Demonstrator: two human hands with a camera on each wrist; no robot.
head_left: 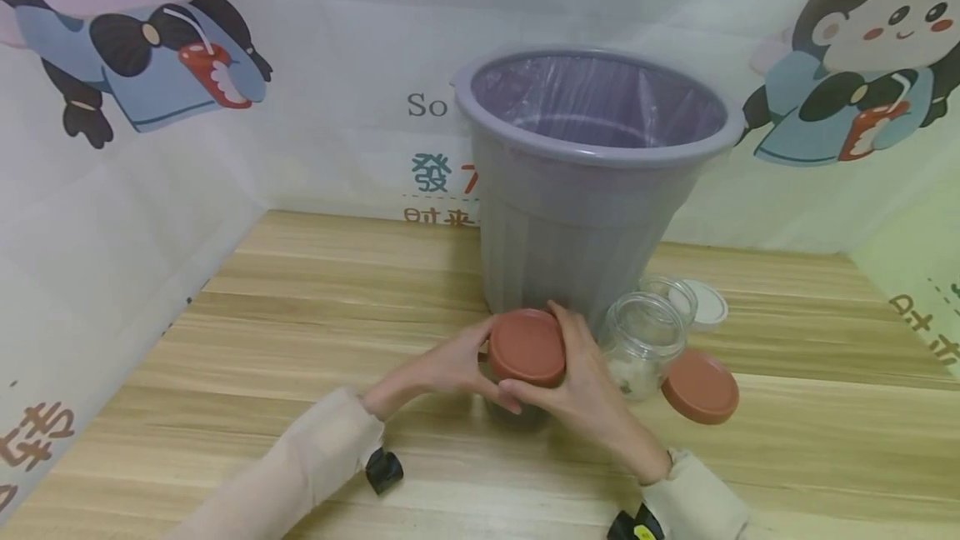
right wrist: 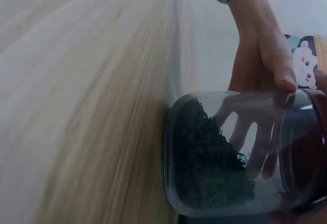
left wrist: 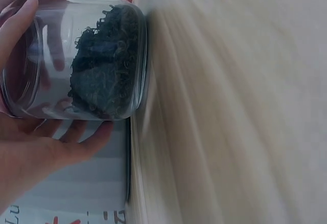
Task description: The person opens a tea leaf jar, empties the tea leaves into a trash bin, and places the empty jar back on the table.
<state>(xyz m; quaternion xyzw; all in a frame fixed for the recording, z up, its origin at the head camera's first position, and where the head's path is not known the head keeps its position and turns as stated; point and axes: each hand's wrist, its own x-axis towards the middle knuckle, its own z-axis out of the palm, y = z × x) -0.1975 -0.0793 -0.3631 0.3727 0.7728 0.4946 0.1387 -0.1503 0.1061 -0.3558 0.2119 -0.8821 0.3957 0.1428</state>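
Observation:
A clear jar point(left wrist: 104, 63) with dark, curly dried leaves like tea stands upright on the table. On its top sits a reddish-brown lid point(head_left: 527, 347). My left hand point(head_left: 450, 369) holds the jar from the left, fingers curved around its side and thumb across the front. From the right, my right hand point(head_left: 585, 382) grips the lid's edge, with its thumb at the front and fingers behind. In the right wrist view the left hand's fingers show through the glass of the jar point(right wrist: 219, 157). How tightly the lid sits cannot be seen.
Behind the jar rises a grey-purple bin point(head_left: 570, 223) lined with a clear bag. To the right stand a lidless glass jar point(head_left: 645, 344) with pale contents and a second glass jar point(head_left: 662, 284). A reddish-brown lid point(head_left: 701, 387) and a white lid point(head_left: 708, 307) are near them.

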